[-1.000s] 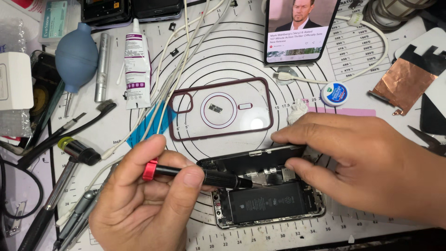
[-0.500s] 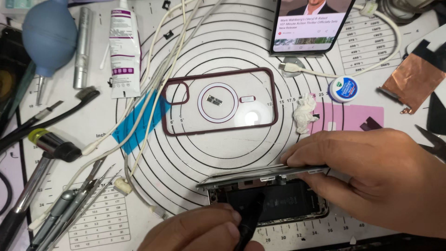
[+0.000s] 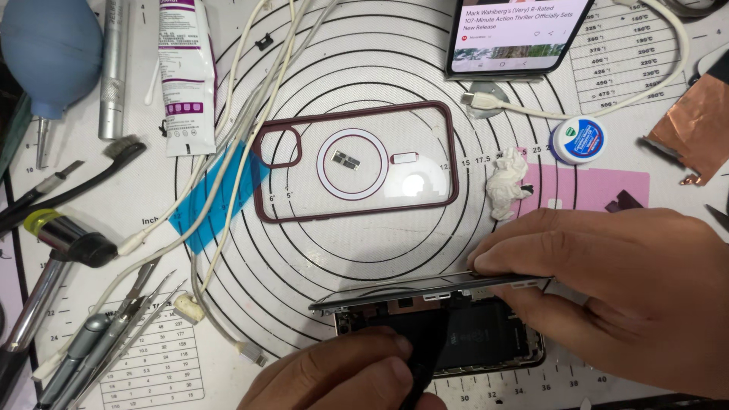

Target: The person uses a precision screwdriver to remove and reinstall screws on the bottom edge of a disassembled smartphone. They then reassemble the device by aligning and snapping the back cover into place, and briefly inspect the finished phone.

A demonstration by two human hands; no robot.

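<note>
An opened phone body (image 3: 493, 338) lies on the white work mat (image 3: 380, 243) near the front edge, its dark battery showing. Its screen panel (image 3: 410, 294) is tilted up on edge above the body. My right hand (image 3: 623, 288) pinches the right end of that panel between fingers and thumb. At the bottom edge, my left hand (image 3: 342, 376) is closed around a black screwdriver (image 3: 421, 364), whose tip points down into the phone body. Most of the tool is hidden by the fingers and the frame edge.
A clear phone case with a maroon rim (image 3: 357, 159) lies mid-mat. Behind it stands a propped phone (image 3: 516, 34) playing video, with white cables (image 3: 250, 114) alongside. A glue tube (image 3: 182, 68), blue blower (image 3: 49, 49), tweezers (image 3: 106, 342), tissue wad (image 3: 509, 182), round tin (image 3: 579, 140) and copper foil (image 3: 699, 125) surround.
My left hand with the screwdriver has dropped toward the bottom edge, hiding its red collar. The right hand still holds the raised screen panel. The view has moved closer.
</note>
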